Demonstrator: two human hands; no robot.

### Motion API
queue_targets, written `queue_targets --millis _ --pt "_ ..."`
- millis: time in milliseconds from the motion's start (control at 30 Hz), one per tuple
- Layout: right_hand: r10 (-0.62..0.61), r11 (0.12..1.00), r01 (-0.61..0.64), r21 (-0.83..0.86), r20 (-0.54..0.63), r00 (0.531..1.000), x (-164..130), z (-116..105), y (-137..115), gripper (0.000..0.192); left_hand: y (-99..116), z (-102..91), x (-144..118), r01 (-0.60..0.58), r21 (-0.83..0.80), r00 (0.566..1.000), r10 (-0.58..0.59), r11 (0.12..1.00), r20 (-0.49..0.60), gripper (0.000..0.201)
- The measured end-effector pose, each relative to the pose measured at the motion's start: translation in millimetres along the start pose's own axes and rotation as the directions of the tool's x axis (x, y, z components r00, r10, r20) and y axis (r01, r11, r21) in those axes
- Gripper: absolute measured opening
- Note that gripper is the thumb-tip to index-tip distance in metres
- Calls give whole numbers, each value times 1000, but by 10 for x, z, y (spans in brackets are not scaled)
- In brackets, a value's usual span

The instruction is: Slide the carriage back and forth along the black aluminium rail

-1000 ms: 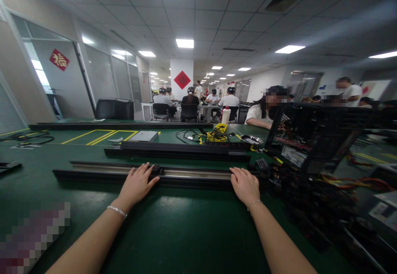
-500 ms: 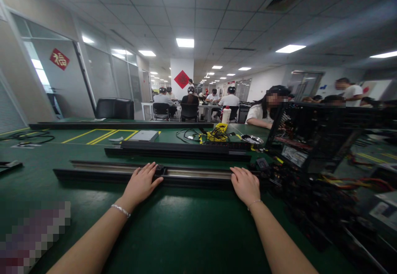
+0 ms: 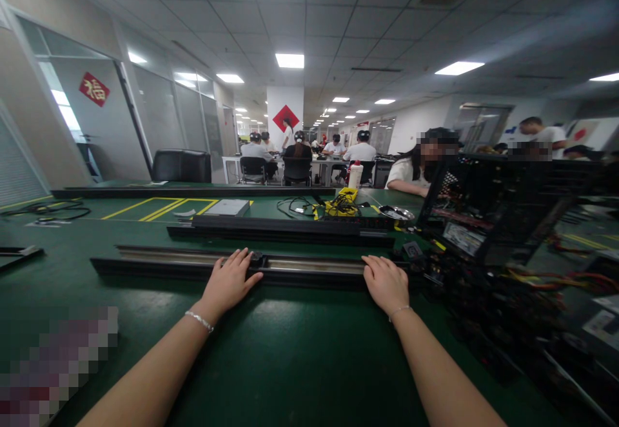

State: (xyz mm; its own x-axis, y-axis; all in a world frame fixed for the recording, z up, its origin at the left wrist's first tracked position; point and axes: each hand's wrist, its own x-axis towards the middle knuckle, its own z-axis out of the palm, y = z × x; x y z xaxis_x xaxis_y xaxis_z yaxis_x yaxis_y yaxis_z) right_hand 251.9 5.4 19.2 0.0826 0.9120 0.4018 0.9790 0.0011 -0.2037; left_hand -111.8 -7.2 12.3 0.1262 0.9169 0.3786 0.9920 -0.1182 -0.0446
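A long black linear rail [image 3: 314, 266] with a bright metal strip lies crosswise on the green table in front of me. On its left half rests my left hand [image 3: 229, 282], fingers spread and the thumb on the near edge, beside a small black slider block [image 3: 260, 260]. My right hand [image 3: 388, 282] lies palm down over the right part of the rail, fingers stretched across it. Neither hand is wrapped round the rail; the undersides of both are hidden. Just behind it is another black rail [image 3: 280, 228].
An open black computer case [image 3: 464, 211] with a tangle of dark parts and cables stands at the right. Beyond the rails are a flat grey box [image 3: 228, 208], a yellow holder with cables [image 3: 343, 204], a metal dish [image 3: 397, 213] and a bottle [image 3: 355, 174]. A person sits opposite.
The whole view has shifted slightly, with the table things appearing a little further right. Both hands keep their places on the rail, and the slider block stays beside the left fingers.
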Motion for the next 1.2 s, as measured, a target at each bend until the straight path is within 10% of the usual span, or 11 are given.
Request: queue_targets --millis 1200 --pt "0 1000 0 -8 -24 1000 7 39 13 42 253 8 32 -11 -14 1000 11 1000 18 68"
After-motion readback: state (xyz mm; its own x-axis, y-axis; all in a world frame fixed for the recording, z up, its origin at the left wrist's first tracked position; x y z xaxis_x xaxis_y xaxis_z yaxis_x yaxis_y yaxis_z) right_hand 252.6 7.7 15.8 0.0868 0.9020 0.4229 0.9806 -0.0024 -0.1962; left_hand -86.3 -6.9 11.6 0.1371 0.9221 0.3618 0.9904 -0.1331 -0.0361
